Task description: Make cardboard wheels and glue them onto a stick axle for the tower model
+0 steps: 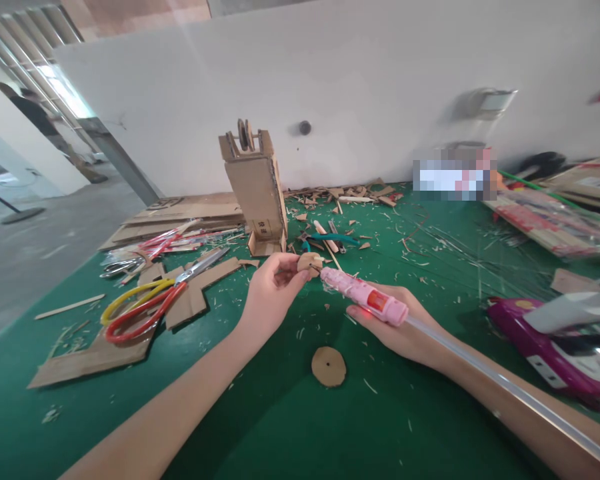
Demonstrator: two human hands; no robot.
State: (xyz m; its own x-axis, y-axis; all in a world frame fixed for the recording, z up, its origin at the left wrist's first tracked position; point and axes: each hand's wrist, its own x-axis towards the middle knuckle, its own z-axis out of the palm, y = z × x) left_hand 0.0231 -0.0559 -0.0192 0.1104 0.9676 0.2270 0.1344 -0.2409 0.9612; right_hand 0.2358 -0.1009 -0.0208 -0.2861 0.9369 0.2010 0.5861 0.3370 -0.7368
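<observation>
Between its thumb and fingers, my left hand (276, 287) pinches a small round cardboard piece (309, 265). My right hand (393, 320) is wrapped round a pink glue gun (367, 297) with a long clear stick running out of its back. The gun's tip is at the cardboard piece; whether they touch is unclear. A larger cardboard disc (329, 367) with a small centre hole lies flat on the green table below my hands. Behind my left hand stands a tall cardboard structure (255, 193) with small discs mounted at its top.
Scissors (163, 293) lie on cardboard scraps (100, 357) at left. Teal-handled pliers (330, 239) and scraps are behind my hands. A purple and white object (555, 340) sits at right, near plastic-wrapped packages (555, 213). A person (37, 117) stands far back left.
</observation>
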